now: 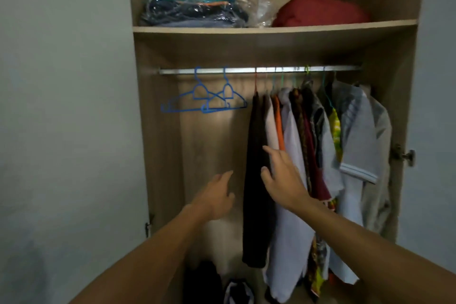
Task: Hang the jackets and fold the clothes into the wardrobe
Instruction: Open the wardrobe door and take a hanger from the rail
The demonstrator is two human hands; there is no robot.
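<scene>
Black garment point(256, 180) hangs long on rail point(259, 70); both hands apart, fingers loose, empty.

A home bedroom: open wardrobe point(153, 131) with hanging clothes point(296, 145).

A pale grey wall point(61, 106) stood to the left of the open cupboard, and another strip of the same wall point(436, 81) showed on the right. A small metal door knob point(409, 157) stuck out at the right edge, beside a hinge plate point(396, 152). Lower on the left edge sat a dark metal hinge point(148, 226). On the upper shelf, a crumpled clear plastic bag point(262, 11) lay between the wrapped bundle and the red heap. Two dark, blurred shapes point(202, 281) lay low on the floor; what they were could not be told.
</scene>
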